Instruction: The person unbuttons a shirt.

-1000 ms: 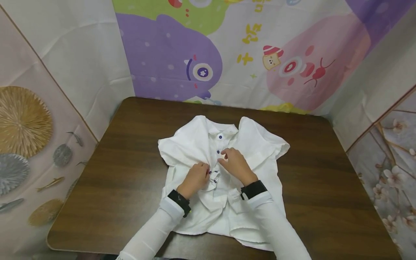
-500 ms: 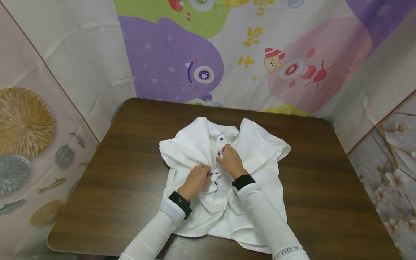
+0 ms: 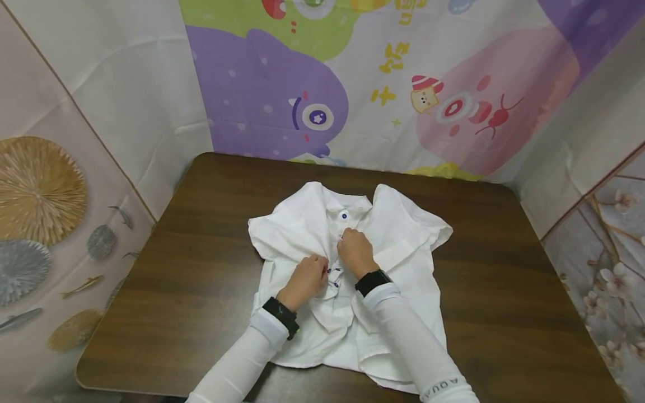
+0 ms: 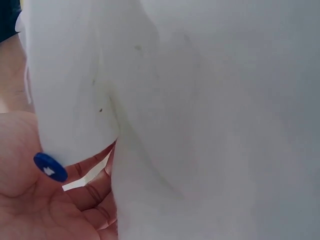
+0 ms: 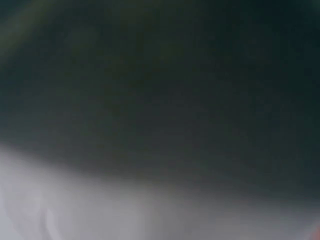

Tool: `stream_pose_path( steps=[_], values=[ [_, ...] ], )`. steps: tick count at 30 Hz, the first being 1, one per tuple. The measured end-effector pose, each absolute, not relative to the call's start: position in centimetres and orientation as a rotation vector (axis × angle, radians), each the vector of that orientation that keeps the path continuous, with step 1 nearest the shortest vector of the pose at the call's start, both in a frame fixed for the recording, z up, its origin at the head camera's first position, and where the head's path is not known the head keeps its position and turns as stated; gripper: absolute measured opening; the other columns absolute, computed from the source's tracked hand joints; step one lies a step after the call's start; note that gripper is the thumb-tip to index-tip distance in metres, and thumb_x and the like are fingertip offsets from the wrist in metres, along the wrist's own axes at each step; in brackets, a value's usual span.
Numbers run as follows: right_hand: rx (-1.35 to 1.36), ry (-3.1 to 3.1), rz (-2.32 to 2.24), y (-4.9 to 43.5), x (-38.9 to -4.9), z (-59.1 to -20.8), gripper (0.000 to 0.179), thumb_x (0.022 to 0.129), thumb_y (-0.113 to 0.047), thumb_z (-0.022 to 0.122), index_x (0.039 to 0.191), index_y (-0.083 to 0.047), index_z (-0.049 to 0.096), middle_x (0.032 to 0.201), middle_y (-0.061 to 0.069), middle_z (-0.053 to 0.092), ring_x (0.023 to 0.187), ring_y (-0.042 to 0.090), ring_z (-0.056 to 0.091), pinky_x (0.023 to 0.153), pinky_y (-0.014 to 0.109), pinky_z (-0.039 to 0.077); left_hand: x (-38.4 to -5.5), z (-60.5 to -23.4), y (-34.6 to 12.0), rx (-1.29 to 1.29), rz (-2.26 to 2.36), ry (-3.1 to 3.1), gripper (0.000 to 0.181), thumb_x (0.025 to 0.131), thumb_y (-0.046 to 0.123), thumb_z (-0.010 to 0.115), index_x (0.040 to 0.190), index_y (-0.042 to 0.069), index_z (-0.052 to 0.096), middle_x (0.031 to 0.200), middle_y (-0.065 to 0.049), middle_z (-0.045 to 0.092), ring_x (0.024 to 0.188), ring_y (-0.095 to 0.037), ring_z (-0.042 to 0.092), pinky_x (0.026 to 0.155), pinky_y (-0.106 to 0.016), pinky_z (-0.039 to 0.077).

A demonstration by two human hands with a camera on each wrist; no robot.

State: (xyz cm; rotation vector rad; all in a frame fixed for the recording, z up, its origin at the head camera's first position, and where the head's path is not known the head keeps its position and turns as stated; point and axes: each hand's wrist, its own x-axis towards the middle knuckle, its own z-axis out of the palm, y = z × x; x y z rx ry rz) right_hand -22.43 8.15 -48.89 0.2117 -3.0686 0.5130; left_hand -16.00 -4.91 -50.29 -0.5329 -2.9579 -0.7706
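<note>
A white short-sleeved shirt (image 3: 342, 308) lies spread on a table, a little right of its middle, collar toward the far edge and hem toward the person, the cloth rumpled in soft folds. Small dark blue buttons run down its front: a top button (image 3: 344, 216) sits just below the collar, and a lower button (image 3: 336, 285) shows beside the left hand.

The left hand (image 3: 304, 281) grips the edge of the shirt front, fingers curled in toward the buttons. (From the left wrist, the palm and bent fingers show partly behind white cloth, with a round blue button (image 4: 50, 167) close up and a few small dark specks on the fabric.) The right hand (image 3: 358, 254) is slightly higher up, just below the top button, its curled fingers pinching the shirt front; its fingertips are mostly hidden. The right wrist view is too blurred to add detail.

Both wrists wear black bands, and white sleeves cover the forearms, the right sleeve (image 3: 408, 333) bearing dark lettering.

The table (image 3: 504, 291) is dark brown wood grain with rounded corners. Behind it hangs a cartoon backdrop (image 3: 272, 95) with purple, green and pink characters; a flower-printed panel (image 3: 615, 280) stands at right.
</note>
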Motion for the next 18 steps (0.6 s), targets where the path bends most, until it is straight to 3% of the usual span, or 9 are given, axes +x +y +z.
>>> stream_pose_path(
  steps=[6, 11, 14, 18],
  values=[
    [0.234, -3.047, 0.574, 8.6, -22.3, -48.3, 0.018, 0.088, -0.008, 0.052, 0.075, 0.001, 0.06, 0.077, 0.02, 0.064, 0.073, 0.036, 0.063, 0.063, 0.045, 0.05, -16.2, -49.6, -5.2, -0.541, -0.938, -2.981, 0.016, 0.083, 0.006, 0.061, 0.069, 0.007, 0.053, 0.066, -0.004, 0.05, 0.06, -0.018, 0.047, 0.055, -0.028, 0.038],
    [0.152, -3.041, 0.751, 9.1, -22.4, -47.2, 0.019, 0.089, -0.011, 0.053, 0.073, -0.002, 0.058, 0.072, 0.015, 0.062, 0.064, 0.028, 0.059, 0.055, 0.035, 0.044, -16.9, -48.3, -5.4, -0.528, -1.069, -2.981, 0.024, 0.084, 0.017, 0.065, 0.067, 0.011, 0.049, 0.062, 0.002, 0.044, 0.057, -0.011, 0.042, 0.053, -0.023, 0.035],
    [0.126, -2.987, 0.861, 9.4, -22.5, -46.6, 0.016, 0.088, -0.01, 0.054, 0.074, -0.002, 0.058, 0.07, 0.012, 0.06, 0.06, 0.023, 0.053, 0.053, 0.029, 0.04, -17.4, -47.3, -5.1, -0.499, -1.122, -2.91, 0.026, 0.085, 0.023, 0.064, 0.066, 0.014, 0.049, 0.061, 0.005, 0.045, 0.056, -0.009, 0.044, 0.053, -0.022, 0.036],
    [0.126, -2.915, 0.956, 9.7, -22.6, -46.0, 0.014, 0.087, -0.01, 0.056, 0.082, 0.002, 0.062, 0.074, 0.014, 0.063, 0.064, 0.024, 0.056, 0.057, 0.03, 0.044, -18.2, -45.9, -4.4, -0.493, -1.16, -2.728, 0.019, 0.087, 0.019, 0.061, 0.07, 0.012, 0.054, 0.064, 0.002, 0.05, 0.059, -0.01, 0.047, 0.056, -0.022, 0.039]
  ],
)
